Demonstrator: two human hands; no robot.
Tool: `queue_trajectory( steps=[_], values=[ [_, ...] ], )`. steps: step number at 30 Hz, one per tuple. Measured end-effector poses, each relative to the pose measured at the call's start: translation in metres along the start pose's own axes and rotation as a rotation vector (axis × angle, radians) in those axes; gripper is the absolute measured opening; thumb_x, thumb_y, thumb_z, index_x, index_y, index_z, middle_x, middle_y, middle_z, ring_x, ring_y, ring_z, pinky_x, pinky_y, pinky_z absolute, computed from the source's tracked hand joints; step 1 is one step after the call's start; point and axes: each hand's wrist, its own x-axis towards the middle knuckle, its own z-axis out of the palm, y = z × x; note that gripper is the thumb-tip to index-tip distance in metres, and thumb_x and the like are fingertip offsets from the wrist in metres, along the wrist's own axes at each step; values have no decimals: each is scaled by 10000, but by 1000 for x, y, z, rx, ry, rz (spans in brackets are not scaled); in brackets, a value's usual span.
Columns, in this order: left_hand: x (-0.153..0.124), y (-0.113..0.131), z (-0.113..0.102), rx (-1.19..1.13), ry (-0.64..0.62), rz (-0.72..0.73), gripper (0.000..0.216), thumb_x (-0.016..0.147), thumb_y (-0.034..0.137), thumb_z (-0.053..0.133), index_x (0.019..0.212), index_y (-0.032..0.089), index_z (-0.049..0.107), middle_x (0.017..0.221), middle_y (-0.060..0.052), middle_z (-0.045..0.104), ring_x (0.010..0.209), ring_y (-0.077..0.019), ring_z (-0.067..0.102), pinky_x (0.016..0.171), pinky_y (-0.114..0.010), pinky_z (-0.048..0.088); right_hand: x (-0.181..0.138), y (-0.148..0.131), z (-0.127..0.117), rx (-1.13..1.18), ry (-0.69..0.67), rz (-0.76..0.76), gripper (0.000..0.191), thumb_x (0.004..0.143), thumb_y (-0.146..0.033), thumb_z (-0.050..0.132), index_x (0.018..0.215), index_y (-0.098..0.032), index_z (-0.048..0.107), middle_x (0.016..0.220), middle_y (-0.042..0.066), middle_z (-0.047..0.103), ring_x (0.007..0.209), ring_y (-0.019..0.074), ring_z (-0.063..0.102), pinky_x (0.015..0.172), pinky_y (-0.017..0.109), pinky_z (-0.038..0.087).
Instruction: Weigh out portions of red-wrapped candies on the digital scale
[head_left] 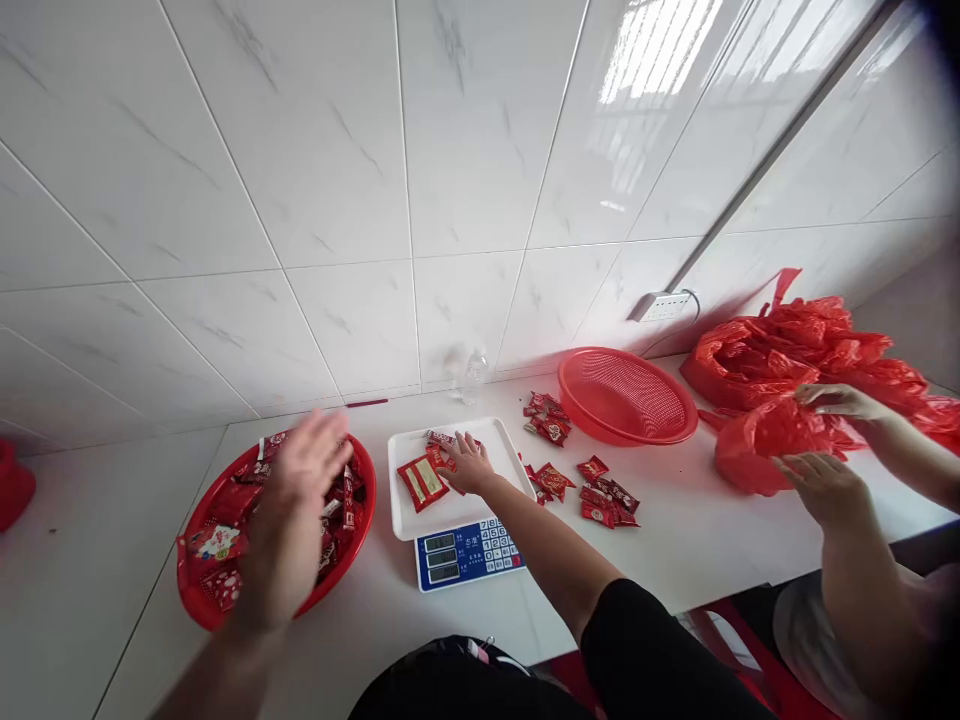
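Note:
My left hand (296, 490) is in the air over a red basket (365, 530) filled with wrapped snack packets. It is blurred by motion, but its fingers look stretched out and nothing shows in them. On the white tray (409, 512) of a digital scale (469, 555), my right hand (466, 466) reaches over small red packets with its fingers spread. The fingertips seem to touch those packets, which they partly cover. Just left of that hand lies a larger red and gold packet (424, 483). The scale's number displays are too small to read.
Several small piles of red packets (611, 500) lie right of the scale, near a red mesh basket (630, 395). A co-worker's hands (829, 480) hold a red plastic bag (750, 455) beside more red bags (817, 340). A clear bottle (474, 378) stands by the tiled wall.

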Motion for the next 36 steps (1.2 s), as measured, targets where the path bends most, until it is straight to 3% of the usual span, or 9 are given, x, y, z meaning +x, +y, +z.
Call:
queue_trajectory(
  steps=[2, 4, 8, 11, 15, 19, 28, 31, 36],
  values=[
    [-9, -27, 10, 128, -118, -185, 491, 872, 430, 368, 1331, 262, 327, 1371, -77, 408, 1248, -220, 386, 1022, -423, 335, 6, 1, 0, -9, -21, -15, 669, 816, -596, 332, 1397, -316, 155, 1505, 37, 41, 1359, 279, -58, 1052, 505, 4],
    [-26, -61, 14, 306, -253, -369, 504, 854, 446, 391, 1315, 245, 367, 1382, -77, 404, 1281, -228, 344, 1039, -405, 319, 3, 7, 3, -22, -34, -47, 645, 817, -581, 336, 1390, -327, 184, 1504, 18, 67, 1361, 269, -51, 1058, 482, -4],
    [-58, -124, 9, 570, -433, -402, 533, 834, 466, 394, 1301, 209, 396, 1410, -82, 364, 1332, -231, 237, 1083, -440, 221, -16, 26, 12, -42, -44, -138, 585, 835, -537, 337, 1373, -323, 251, 1501, -3, 98, 1364, 240, -54, 1077, 421, -11],
    [-58, -152, 11, 689, -552, -402, 560, 840, 478, 360, 1334, 215, 351, 1442, -89, 301, 1349, -236, 178, 1077, -453, 217, -21, 29, 15, -19, -2, -161, 599, 840, -553, 317, 1383, -318, 218, 1505, -1, 64, 1364, 234, -59, 1079, 425, 0],
    [-27, -173, 33, 875, -683, -392, 606, 834, 451, 370, 1366, 169, 296, 1469, -132, 213, 1357, -258, 113, 1082, -439, 183, -1, 13, 8, 14, 32, -122, 582, 860, -552, 250, 1391, -325, 172, 1507, -11, 0, 1357, 232, -112, 1067, 487, -5],
    [-1, -189, 54, 1014, -748, -397, 617, 829, 437, 384, 1375, 168, 280, 1473, -155, 186, 1354, -285, 109, 1079, -454, 146, 14, 1, 5, 20, -5, -145, 561, 869, -518, 245, 1383, -294, 227, 1505, -7, 58, 1363, 252, -45, 1061, 524, 15],
    [0, -203, 69, 951, -792, -385, 641, 815, 455, 417, 1378, 184, 276, 1485, -149, 128, 1353, -291, 114, 1071, -443, 181, -13, 26, 13, 38, -4, -163, 553, 868, -484, 306, 1383, -301, 227, 1495, -26, 116, 1367, 245, 10, 1074, 517, 29],
    [-3, -199, 72, 906, -751, -367, 614, 815, 441, 427, 1363, 189, 310, 1483, -140, 150, 1354, -283, 114, 1073, -449, 187, -26, 33, 12, 122, 156, -164, 541, 876, -483, 303, 1375, -279, 262, 1485, 21, 176, 1366, 237, 56, 1080, 498, 89],
    [-27, -181, 57, 706, -578, -303, 526, 848, 436, 366, 1321, 206, 368, 1426, -96, 332, 1316, -211, 279, 1044, -384, 308, -57, 87, 27, 359, 740, 33, 503, 883, -437, 300, 1330, -210, 347, 1374, 109, 380, 1276, 229, 326, 1012, 443, 318]
  ],
)
